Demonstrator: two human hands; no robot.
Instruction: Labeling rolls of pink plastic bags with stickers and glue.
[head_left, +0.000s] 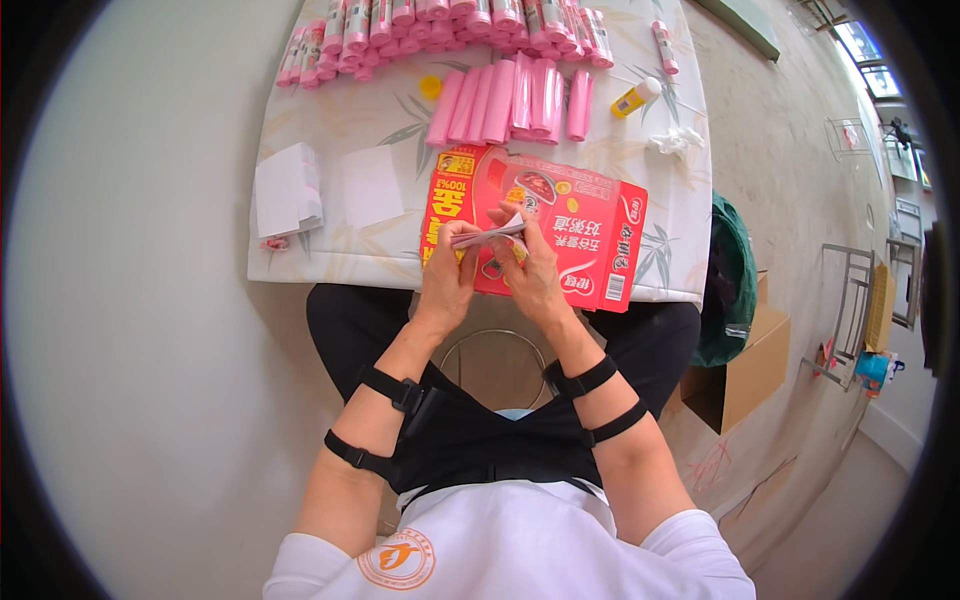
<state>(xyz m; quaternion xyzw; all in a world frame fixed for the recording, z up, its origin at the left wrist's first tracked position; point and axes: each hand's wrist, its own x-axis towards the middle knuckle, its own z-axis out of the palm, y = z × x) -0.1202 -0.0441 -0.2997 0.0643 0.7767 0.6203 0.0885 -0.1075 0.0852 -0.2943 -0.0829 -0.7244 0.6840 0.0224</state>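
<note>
A small stack of thin paper slips (pixel 487 236), bowed in the middle, is between my two hands. Its left end is pinched by my left hand (pixel 449 283), while the fingers of my right hand (pixel 533 272) close on the other end. Both hands are above a flattened red cardboard carton (pixel 600 235) at the table's near edge. Just beyond the carton lies a row of plain pink rolls (pixel 495 103). To the left are a white sheet of paper (pixel 372 187) and a folded stack of white papers (pixel 288 190).
Many labelled pink rolls (pixel 430 30) are piled at the table's far side. A yellow-and-white tube (pixel 636 98), a round yellow cap (pixel 430 87) and crumpled white tissue (pixel 677 141) lie nearer. A cardboard box (pixel 745 365) and green bag (pixel 728 280) stand right of the table.
</note>
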